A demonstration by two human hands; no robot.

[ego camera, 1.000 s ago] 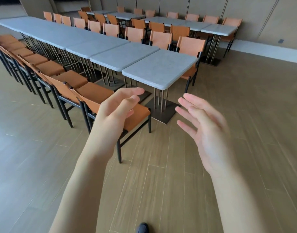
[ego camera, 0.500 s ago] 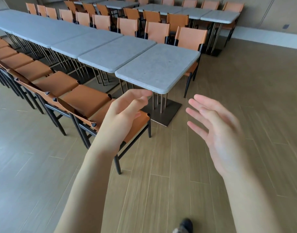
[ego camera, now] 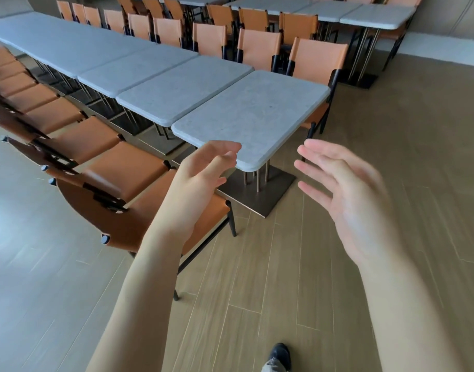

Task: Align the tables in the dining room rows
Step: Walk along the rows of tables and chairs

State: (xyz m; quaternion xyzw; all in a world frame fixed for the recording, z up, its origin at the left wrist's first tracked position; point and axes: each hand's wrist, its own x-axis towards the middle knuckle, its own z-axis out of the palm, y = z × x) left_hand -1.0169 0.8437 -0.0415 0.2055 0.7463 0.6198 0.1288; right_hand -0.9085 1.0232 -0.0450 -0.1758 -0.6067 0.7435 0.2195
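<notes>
A long row of grey stone-topped tables runs from the far left toward me. Its last table, the end table (ego camera: 257, 114), stands slightly skewed and offset from the neighbouring table (ego camera: 182, 89). My left hand (ego camera: 201, 178) is raised with relaxed fingers just in front of the end table's near corner, not clearly touching it. My right hand (ego camera: 345, 194) hangs open in the air to the right of that corner, holding nothing.
Orange chairs line both sides of the row; the nearest chair (ego camera: 128, 205) stands right by my left arm. A second row of tables (ego camera: 378, 14) stands at the back right. The end table's square metal base (ego camera: 260, 189) rests on the wood floor. My shoe (ego camera: 278, 355) shows below.
I have walked closer to the end table, which now looms larger. Both hands have moved forward and up toward its near corner, staying open.
</notes>
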